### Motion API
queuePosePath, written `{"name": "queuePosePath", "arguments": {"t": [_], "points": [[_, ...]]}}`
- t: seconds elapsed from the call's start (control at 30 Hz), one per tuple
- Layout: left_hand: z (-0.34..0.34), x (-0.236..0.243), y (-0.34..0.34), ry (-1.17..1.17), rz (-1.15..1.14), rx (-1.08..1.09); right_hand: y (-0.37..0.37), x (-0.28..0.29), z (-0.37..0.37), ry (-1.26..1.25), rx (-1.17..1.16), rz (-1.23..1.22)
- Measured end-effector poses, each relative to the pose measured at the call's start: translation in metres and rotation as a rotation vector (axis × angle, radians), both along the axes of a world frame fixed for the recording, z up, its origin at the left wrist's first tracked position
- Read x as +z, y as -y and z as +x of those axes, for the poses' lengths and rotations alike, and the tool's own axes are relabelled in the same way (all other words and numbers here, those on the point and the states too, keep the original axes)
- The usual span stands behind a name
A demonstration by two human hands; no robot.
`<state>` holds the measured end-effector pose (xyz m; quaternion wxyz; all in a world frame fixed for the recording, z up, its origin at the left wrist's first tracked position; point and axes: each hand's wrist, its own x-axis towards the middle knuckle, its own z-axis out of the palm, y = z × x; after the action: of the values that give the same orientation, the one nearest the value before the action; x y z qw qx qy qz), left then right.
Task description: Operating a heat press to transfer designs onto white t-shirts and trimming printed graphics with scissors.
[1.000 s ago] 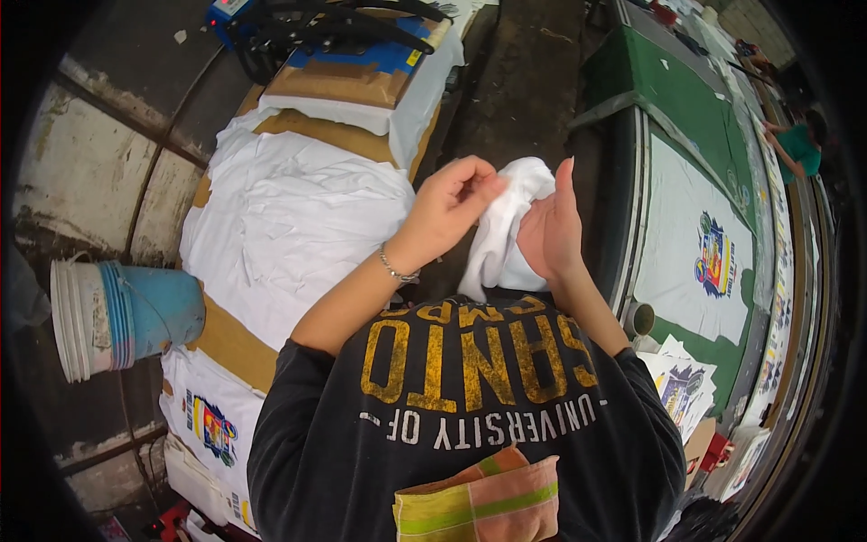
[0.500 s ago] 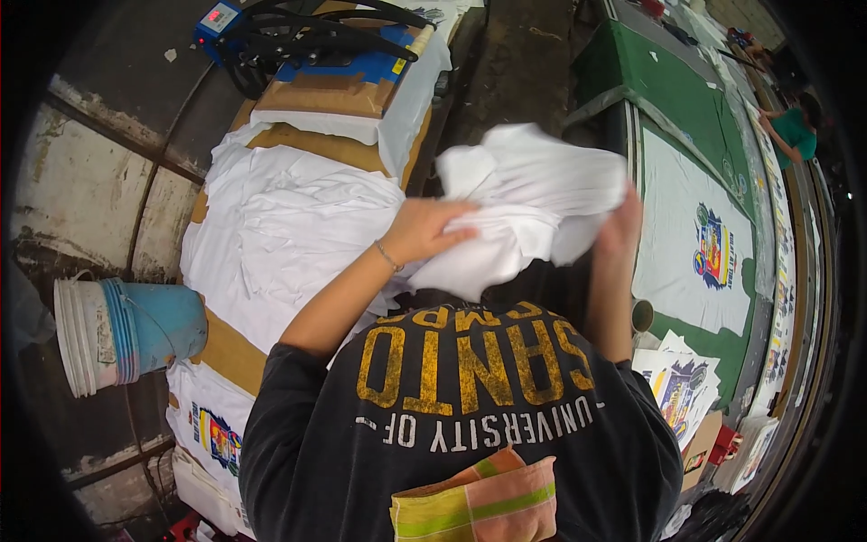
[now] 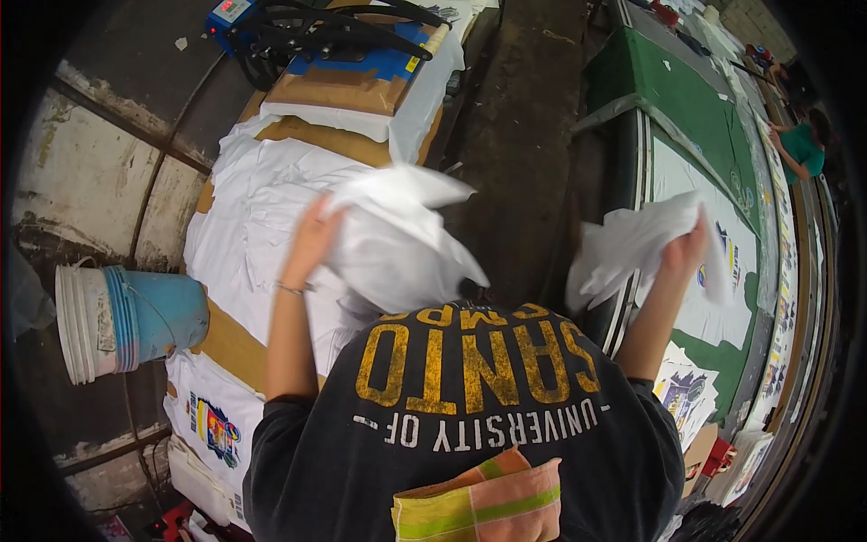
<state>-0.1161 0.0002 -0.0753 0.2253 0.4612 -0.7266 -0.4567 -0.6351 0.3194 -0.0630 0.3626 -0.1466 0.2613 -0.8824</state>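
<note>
My left hand (image 3: 313, 239) grips a white garment (image 3: 402, 248) by its left edge. The cloth hangs out to the right over the near side of the left table, blurred by motion. On the other side, my right hand (image 3: 684, 251) is closed on another bunched white cloth (image 3: 623, 246), raised beside the edge of the green-covered table. A gap shows between the two cloths. Below and beyond my left hand lies a spread pile of white garments (image 3: 257, 212). Under the right cloth, a white printed garment (image 3: 691, 316) lies flat on the green table.
A heat press (image 3: 334, 68) stands at the far end of the left table. Stacked buckets (image 3: 135, 316) sit at the left edge. Printed sheets (image 3: 686, 393) lie on the near right, next to the green table cover (image 3: 673, 77). A person in green (image 3: 799, 149) is at far right.
My hands have moved apart, left hand to the left and right hand to the right. The white cloth bundled between them now shows as two separate pieces, one in each hand.
</note>
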Motion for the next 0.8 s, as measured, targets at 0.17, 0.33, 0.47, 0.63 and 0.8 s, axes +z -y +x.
{"name": "queuePosePath", "arguments": {"t": [0.17, 0.33, 0.47, 0.63, 0.8], "points": [[0.039, 0.043, 0.048, 0.678, -1.325, 0.378, 0.088, 0.028, 0.150, 0.157, 0.108, 0.279], [-0.105, 0.047, -0.063, -0.434, -0.073, -0.311, 0.141, 0.017, 0.245, 0.175, 0.399, 0.210], [-0.137, 0.025, -0.089, -0.495, 0.004, -0.360, 0.147, 0.026, 0.256, 0.091, 0.314, 0.220], [-0.103, -0.012, -0.047, -0.918, 0.851, 0.144, 0.113, 0.013, 0.214, 0.201, 0.164, 0.097], [0.063, -0.041, 0.070, -0.413, 0.126, 0.429, 0.011, 0.001, 0.103, 0.052, -0.028, -0.029]]}}
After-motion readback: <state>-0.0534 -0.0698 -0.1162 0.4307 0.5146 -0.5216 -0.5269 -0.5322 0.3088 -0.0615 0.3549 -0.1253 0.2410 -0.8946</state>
